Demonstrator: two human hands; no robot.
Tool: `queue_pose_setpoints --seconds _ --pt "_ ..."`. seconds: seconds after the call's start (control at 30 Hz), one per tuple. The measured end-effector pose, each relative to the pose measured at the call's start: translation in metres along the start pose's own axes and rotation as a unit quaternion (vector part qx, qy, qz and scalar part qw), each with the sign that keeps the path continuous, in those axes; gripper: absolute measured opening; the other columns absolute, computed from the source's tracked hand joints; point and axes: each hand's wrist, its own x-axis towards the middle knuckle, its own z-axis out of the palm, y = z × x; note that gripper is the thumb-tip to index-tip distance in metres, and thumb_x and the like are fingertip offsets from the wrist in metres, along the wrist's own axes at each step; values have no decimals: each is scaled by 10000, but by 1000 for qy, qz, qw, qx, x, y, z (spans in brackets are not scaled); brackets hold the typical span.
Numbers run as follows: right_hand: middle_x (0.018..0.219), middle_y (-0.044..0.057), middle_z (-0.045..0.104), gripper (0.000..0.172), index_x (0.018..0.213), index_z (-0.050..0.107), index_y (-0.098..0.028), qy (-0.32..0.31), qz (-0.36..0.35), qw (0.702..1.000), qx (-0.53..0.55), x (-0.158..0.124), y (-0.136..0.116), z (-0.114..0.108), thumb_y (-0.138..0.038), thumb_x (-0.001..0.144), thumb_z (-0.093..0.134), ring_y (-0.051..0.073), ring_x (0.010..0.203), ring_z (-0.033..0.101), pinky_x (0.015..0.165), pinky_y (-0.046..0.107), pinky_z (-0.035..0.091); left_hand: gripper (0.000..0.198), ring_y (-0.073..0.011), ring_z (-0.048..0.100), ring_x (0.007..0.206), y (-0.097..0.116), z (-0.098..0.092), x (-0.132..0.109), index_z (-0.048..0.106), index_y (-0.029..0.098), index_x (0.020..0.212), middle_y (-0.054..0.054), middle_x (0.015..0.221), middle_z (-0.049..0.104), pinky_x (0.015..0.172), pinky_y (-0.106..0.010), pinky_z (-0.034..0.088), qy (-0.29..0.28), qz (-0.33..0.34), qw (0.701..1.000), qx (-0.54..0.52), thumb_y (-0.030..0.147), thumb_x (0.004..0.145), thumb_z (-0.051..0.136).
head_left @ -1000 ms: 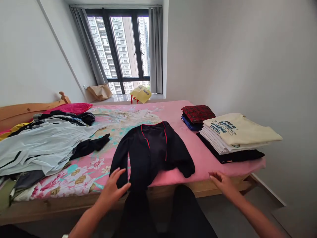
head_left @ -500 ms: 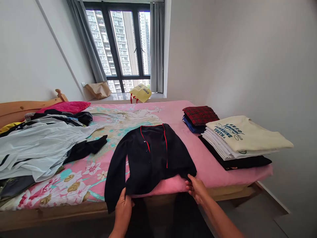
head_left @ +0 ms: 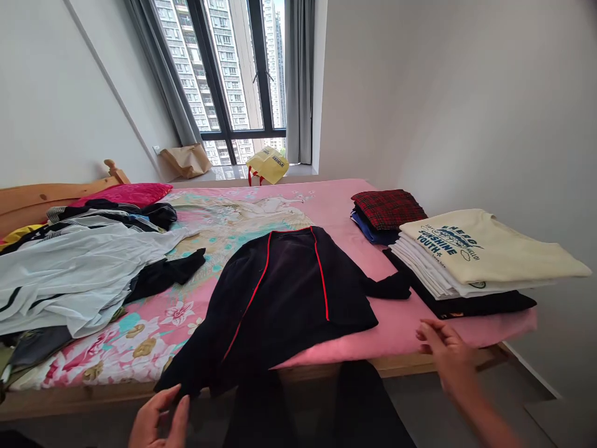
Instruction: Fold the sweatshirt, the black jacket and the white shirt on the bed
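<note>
A black cardigan (head_left: pixel 289 286) with red trim down both front edges lies spread on the bed, its front parted. Its left-hand sleeve reaches the bed's near edge, while the other sleeve is bent out to the right. My left hand (head_left: pixel 156 420) is at the end of the left-hand sleeve, thumb and fingers apart; whether a fingertip touches the cloth I cannot tell. Over the bed's front right edge, apart from the cardigan, my right hand (head_left: pixel 450 354) has loosely curled fingers with nothing between them.
Loose clothes, a white garment (head_left: pixel 84 274) among them, are heaped on the left. Folded shirts (head_left: pixel 485 249) stand in a pile at the right, beside a red plaid garment (head_left: pixel 389 208). A yellow bag (head_left: pixel 268 165) and a brown paper bag (head_left: pixel 186 160) sit by the window.
Both hands have let go of the cardigan's lower corners and moved outward. The cardigan's front is spread wider, and its right sleeve now sticks out to the right.
</note>
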Motion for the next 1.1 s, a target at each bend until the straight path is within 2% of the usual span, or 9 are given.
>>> queue_pose_setpoints --seconds 0.1,0.2,0.4,0.47,0.53,0.67,0.83,0.97,1.1 --pt "1004 71 610 283 1004 602 -204 -176 -179 953 -172 -21 -4 52 -373 784 546 204 891 589 822 356 509 399 -290 491 1184 2 23 5 582 244 1102 -90 1252 546 1035 -474 356 -82 214 970 85 390 732 548" --pt "1253 75 525 404 1174 560 -211 -297 -317 855 -284 -25 0 95 -199 777 485 228 1217 427 1053 408 340 547 -268 396 1295 -15 34 25 499 228 1261 -87 1365 476 1061 -480 337 -137 216 953 160 171 719 457" --pt "1191 108 558 347 1162 583 -211 -261 -303 786 -471 -20 16 140 -164 840 464 254 1089 516 850 390 432 522 -182 492 1223 -59 30 53 547 218 1204 -40 1290 566 1052 -357 385 -182 192 957 116 130 719 374" --pt "1107 91 592 289 1077 626 -229 -242 -301 789 -477 -17 17 144 -169 863 441 243 1009 549 800 367 431 436 -204 565 1132 -52 26 63 613 210 1098 -50 1178 635 1004 -365 429 -178 175 961 120 170 731 381" --pt "1040 74 615 260 997 654 -227 -240 -277 825 -430 -11 17 144 -191 871 430 230 965 565 794 351 431 377 -230 613 1029 -29 21 76 641 183 1007 -73 1055 678 943 -381 461 -176 138 966 130 196 741 374" --pt "994 75 639 286 1002 645 -180 -213 -198 918 -268 7 4 135 -282 874 410 211 934 586 850 326 433 374 -229 646 840 53 16 85 606 194 1042 -46 903 693 792 -372 494 -178 37 981 70 256 779 347" --pt "850 50 630 295 889 609 -181 -144 -206 957 -143 -14 -30 139 -445 850 482 191 788 580 748 283 447 423 -213 633 838 135 73 26 572 176 1142 -43 882 677 786 -333 491 -289 103 944 -124 389 813 412" --pt "753 26 580 220 765 570 -187 -226 -255 924 -175 -54 -20 153 -386 843 520 168 708 541 683 272 423 332 -243 597 995 127 136 -30 635 254 1063 -107 1082 615 862 -346 479 -324 138 930 -103 315 769 493" --pt "799 43 585 111 758 582 -176 -299 -251 890 -234 -73 13 159 -257 808 524 181 765 544 708 284 421 358 -250 519 1115 108 152 -47 628 228 1083 -103 1175 532 955 -408 434 -297 182 935 -68 223 754 484"
